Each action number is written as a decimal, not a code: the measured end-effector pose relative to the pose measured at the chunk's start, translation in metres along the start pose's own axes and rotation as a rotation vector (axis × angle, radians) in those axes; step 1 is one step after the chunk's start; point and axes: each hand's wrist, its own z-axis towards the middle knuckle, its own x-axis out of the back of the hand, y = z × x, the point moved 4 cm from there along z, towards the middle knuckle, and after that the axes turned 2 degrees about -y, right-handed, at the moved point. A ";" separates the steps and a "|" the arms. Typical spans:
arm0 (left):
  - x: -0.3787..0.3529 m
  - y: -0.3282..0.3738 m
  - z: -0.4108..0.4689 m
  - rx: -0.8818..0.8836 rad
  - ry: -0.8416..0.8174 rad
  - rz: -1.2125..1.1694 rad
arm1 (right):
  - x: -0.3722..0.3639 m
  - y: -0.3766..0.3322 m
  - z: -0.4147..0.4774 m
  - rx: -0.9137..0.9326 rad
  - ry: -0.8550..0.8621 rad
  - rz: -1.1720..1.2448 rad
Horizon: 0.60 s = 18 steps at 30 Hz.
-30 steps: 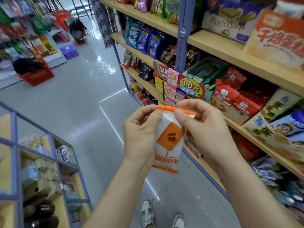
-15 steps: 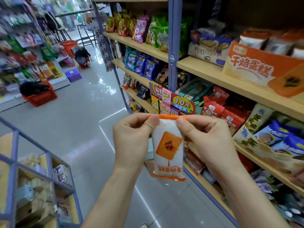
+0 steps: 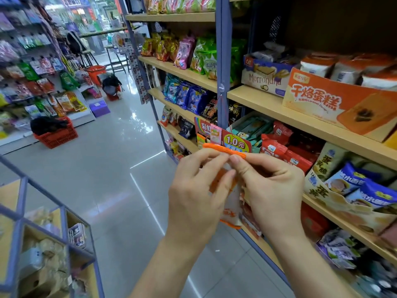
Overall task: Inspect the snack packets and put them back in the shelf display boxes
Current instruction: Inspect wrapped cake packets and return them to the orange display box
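In front of the snack shelf (image 3: 257, 102), I'm watching the fingers (image 3: 241, 166) of both hands clamping on the orange top seal of the snack packet (image 3: 233, 204). The left hand (image 3: 193, 196) and right hand (image 3: 272, 190) are holding it upright in mid-air, beside the shelf edge. It's hanging lower than the orange display box (image 3: 322, 102), well apart from it.

Wood shelf (image 3: 255, 99) carries orange display box (image 3: 335, 102) & Morrondna box (image 3: 266, 79).
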 end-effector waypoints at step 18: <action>-0.004 -0.002 0.008 0.704 0.126 -0.908 | 0.010 0.002 0.010 -0.145 -0.190 0.064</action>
